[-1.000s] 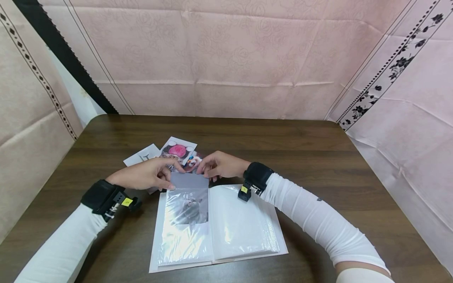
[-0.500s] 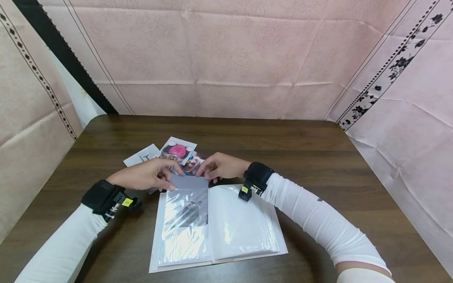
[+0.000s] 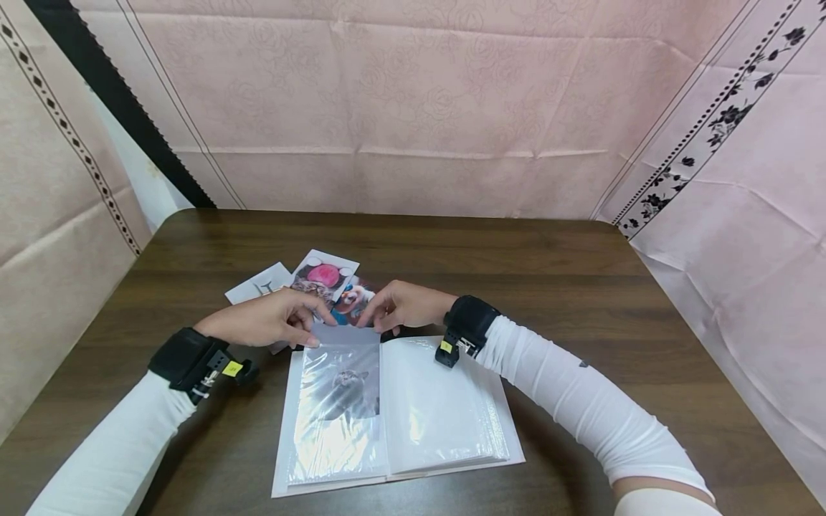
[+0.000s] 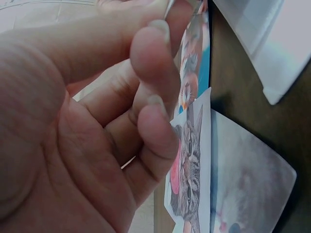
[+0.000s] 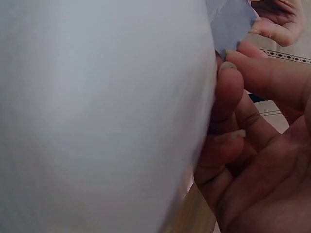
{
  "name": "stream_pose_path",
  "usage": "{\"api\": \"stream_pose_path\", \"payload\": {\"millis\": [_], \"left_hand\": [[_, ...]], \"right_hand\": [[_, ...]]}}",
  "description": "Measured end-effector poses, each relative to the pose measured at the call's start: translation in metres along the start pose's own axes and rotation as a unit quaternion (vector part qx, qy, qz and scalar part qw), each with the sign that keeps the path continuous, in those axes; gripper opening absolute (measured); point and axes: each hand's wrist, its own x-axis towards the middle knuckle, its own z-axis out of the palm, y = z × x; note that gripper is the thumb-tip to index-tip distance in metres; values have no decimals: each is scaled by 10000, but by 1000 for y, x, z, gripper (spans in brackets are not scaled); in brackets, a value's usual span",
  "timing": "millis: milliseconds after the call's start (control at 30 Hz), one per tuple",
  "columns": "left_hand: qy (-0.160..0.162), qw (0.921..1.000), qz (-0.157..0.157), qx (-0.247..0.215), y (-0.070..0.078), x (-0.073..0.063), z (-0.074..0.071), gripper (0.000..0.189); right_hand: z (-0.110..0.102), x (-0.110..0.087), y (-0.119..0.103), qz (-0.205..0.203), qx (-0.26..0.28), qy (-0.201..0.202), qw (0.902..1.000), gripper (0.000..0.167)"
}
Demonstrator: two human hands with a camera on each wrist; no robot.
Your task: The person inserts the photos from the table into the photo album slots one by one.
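Observation:
A photo album [image 3: 452, 401] lies open on the table. Inside the left page's clear pocket [image 3: 335, 451] is a grey photo [image 3: 347, 387] of a cat, its plain upper strip sticking out above the pocket's top edge. My left hand [image 3: 271, 319] pinches the pocket at its upper left corner, thumb and index finger together. At the photo's upper right corner, my right hand [image 3: 406, 304] pinches the photo's edge between thumb and index finger. In the right wrist view, that corner of the grey photo [image 5: 233, 24] shows at the fingertips, while the album's right page [image 5: 97, 121] fills the left side.
Behind the album lie several loose photos: one with a pink shape [image 3: 325, 274], a colourful one [image 3: 351, 299] partly under it, and a pale one [image 3: 261, 282] to the left. The left wrist view shows a cat photo [image 4: 192, 170] overlapping a pale photo [image 4: 248, 170].
The grey photo has slid lower into the pocket, so less of it sticks out. My right hand has moved slightly down with it; my left hand has stayed in place.

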Motion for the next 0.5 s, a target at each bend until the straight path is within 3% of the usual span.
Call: {"api": "stream_pose_path", "payload": {"millis": [500], "left_hand": [[-52,9999,97,85,-3,0,0,31]], "right_hand": [[2,0,-2,82,58,-141,9999,25]]}}
